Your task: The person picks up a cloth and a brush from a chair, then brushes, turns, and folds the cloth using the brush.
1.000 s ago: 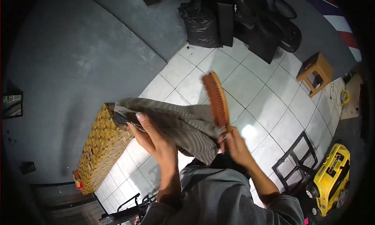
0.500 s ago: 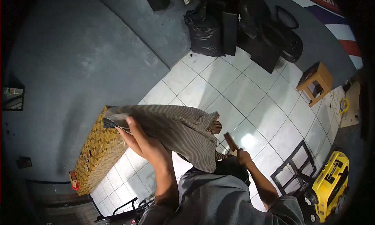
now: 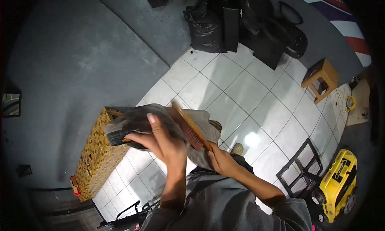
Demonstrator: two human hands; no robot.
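My left hand (image 3: 170, 148) is closed around the left end of a grey striped cloth (image 3: 201, 120), thumb on top. A dark, blurred part shows at that end; I cannot make out what it is. In my right hand (image 3: 222, 159) is a wooden brush (image 3: 187, 124), gripped by its handle, bristles facing down and left toward the cloth. The brush head lies across the cloth in view, just right of my left hand. Whether the bristles touch it, I cannot tell.
A woven bamboo-patterned cabinet (image 3: 96, 159) stands at the left. Black bags (image 3: 206, 32) are heaped by the far wall. On the right are a brown stool (image 3: 323, 78), a black frame (image 3: 300, 167) and a yellow toy car (image 3: 340, 183). White tiles (image 3: 248, 92) cover the floor.
My right hand has swung up and left, bringing the brush from beside the cloth to over it. The cloth looks more bunched and its left part is blurred.
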